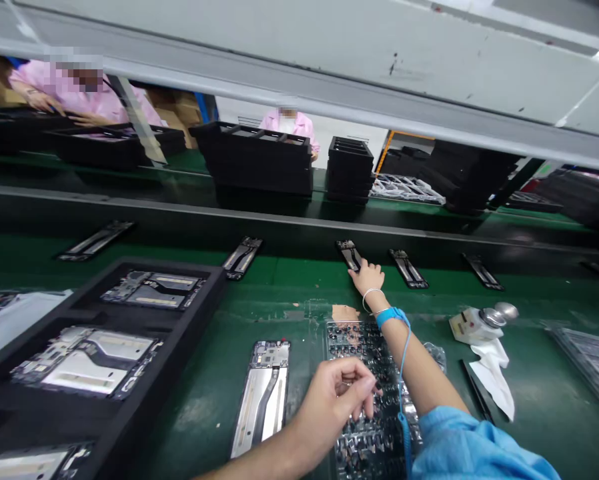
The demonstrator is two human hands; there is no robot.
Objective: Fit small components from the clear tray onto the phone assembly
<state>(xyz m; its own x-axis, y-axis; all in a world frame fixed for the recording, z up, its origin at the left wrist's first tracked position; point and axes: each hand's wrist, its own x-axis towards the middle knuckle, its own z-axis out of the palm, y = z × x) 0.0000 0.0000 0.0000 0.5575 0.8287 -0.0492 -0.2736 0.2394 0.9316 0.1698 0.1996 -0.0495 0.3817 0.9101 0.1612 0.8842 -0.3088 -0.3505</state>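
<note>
1. Over the green desk (204, 413), the right hand (369, 275) stretches away with fingers extended; its fingertips touch the near end of an open phone body (348, 252) at its eleven o'clock; whether they grip it, I can't tell.
2. The left hand (337, 397) hangs above a clear plastic tray (330, 331) of small dark parts, fingers curled and thumb drawn in; something dark shows by the fingertips, but I can't tell if it is held.
3. At the left hand's nine o'clock lies a second phone body (262, 400); farther that way, a black foam tray (199, 317) carries others.
4. From the right hand, a third phone body (408, 269) lies at three o'clock; a white bottle (472, 325) stands towards four; black tweezers (474, 392) lie between four and five, beside white tissue (492, 380).
</note>
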